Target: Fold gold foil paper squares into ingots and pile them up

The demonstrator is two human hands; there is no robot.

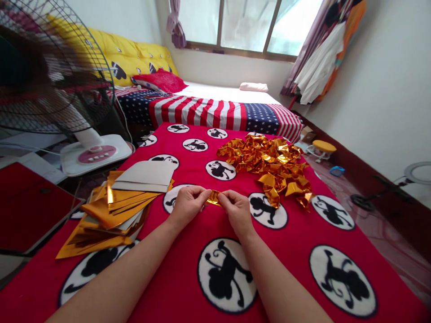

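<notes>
Between my two hands, just above the red patterned cloth [283, 273], is a small folded piece of gold foil paper [213, 198]. My left hand [189, 202] pinches its left end between thumb and fingers. At the right end, the thumb and fingers of my right hand [235, 207] are closed in the same way. To the left lies a stack of gold foil sheets [112, 220], with pale sheets [144, 176] on top. A heap of folded gold foil pieces [269, 157] spreads over the cloth at the far right.
An electric fan [96, 152] stands at the left, its blades blurred. Behind the cloth is a bed [215, 112] with a star-and-stripe cover and a red pillow [161, 81]. On the floor at right are a yellow stool [324, 146] and a ring-light stand [363, 202].
</notes>
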